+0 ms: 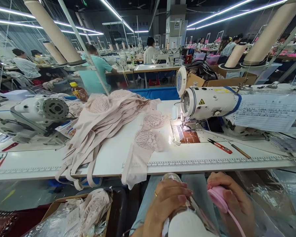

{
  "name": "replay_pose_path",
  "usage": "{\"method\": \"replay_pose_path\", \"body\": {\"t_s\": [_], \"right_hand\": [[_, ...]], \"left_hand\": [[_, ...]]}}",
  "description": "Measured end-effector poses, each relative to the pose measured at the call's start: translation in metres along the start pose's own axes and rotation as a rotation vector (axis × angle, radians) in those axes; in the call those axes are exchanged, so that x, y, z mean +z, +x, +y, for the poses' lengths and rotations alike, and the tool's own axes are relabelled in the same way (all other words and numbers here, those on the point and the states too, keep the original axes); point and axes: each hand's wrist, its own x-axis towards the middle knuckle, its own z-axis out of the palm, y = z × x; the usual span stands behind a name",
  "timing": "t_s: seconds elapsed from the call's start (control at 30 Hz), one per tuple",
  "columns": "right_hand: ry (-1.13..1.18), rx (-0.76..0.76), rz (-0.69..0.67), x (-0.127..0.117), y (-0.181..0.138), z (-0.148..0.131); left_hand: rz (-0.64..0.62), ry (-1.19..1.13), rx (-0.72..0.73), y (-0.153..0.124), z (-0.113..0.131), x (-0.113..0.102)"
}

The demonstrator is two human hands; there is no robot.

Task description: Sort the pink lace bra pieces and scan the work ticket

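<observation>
My left hand [166, 205] is wrapped round a clear bottle [185, 217] with a white lower part, held low in front of my lap. My right hand [233, 200] is closed on a pink lid [217, 197] with a pink strap hanging from it, just right of the bottle's top. Both hands are below the front edge of the white sewing table [207, 158]. On the table lies a beige lace garment piece [145, 138] draped over the edge, beside a white sewing machine [207, 102] with its lamp lit.
A pile of beige garments [101, 121] covers the table's left. Red thread snips [220, 146] and a wooden-handled tool [239, 150] lie right of the needle plate. A second machine [37, 115] sits left. A box of bagged lace [81, 214] stands below. Other workers sit behind.
</observation>
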Motion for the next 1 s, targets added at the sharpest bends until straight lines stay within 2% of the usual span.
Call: {"method": "replay_pose_path", "body": {"t_s": [0.5, 0.83, 1.0], "right_hand": [[-0.018, -0.029, -0.012, -0.0012, 0.0033, -0.0002], [-0.012, -0.043, -0.014, -0.0005, 0.0022, -0.0002], [-0.018, -0.020, -0.006, -0.0011, 0.0012, 0.0017]], "left_hand": [[0.032, -0.002, -0.001, -0.0006, 0.0013, 0.0023], [-0.033, 0.003, -0.027, -0.0009, 0.0021, -0.0030], [-0.011, -0.026, -0.023, -0.0021, -0.0011, -0.0007]]}}
